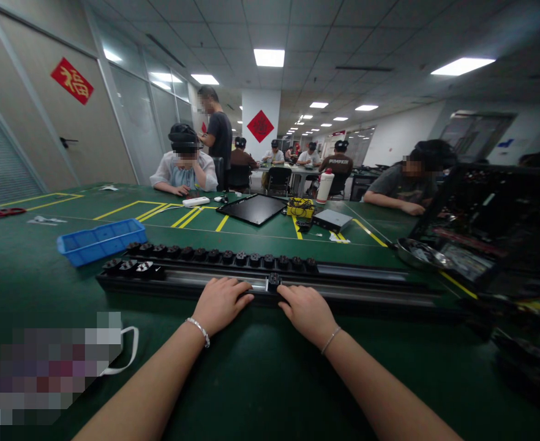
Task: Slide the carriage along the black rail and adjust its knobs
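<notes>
A long black rail [366, 288] lies across the green table [261, 367] in front of me. Several small black socket modules [224, 256] sit in a row along its far track, and a few more [130, 267] sit at its left end. My left hand [221, 303] rests on the rail's near edge with fingers curled down onto it. My right hand [304, 309] rests beside it, fingers bent, its fingertips touching a single black module [273, 282] seated in the near track.
A blue plastic tray [100, 240] stands behind the rail at left. A black crate [490, 226] and a metal bowl [419, 254] are at right. Farther back lie a black panel [254, 209], a yellow box [300, 208] and a white bottle [324, 187]. Several people sit around the tables.
</notes>
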Tool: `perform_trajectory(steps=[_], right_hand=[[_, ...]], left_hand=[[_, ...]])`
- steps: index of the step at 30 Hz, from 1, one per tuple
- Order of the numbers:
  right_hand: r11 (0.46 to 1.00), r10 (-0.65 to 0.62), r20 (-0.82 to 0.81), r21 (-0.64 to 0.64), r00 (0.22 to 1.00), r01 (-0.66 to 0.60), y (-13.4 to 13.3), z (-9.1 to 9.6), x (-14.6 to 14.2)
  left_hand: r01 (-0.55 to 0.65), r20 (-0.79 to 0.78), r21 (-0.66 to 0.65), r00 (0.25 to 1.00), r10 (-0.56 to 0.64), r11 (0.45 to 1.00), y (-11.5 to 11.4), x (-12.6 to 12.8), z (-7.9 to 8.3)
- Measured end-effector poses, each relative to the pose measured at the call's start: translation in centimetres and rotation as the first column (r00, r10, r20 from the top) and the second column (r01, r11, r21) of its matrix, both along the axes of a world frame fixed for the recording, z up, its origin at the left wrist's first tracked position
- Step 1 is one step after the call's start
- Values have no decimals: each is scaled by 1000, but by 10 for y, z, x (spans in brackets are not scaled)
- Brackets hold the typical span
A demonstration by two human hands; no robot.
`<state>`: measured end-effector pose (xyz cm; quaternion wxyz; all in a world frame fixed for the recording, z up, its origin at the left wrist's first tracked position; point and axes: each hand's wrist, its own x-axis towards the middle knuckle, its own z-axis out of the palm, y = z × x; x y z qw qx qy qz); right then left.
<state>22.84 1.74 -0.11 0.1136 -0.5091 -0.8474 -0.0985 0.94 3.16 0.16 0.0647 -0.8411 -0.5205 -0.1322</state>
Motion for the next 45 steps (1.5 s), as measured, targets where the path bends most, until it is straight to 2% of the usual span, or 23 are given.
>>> perform_trajectory(steps=[27,45], right_hand=[[999,9,-28,-41,1000,-10,5,-3,3],[1000,8,-37,-18,999,-8,3,-2,3]], left_hand=[[-4,9,-12,1000,5,1000,0,0,0],[1,7,11,1000,-1,1000,1,-1,-2]])
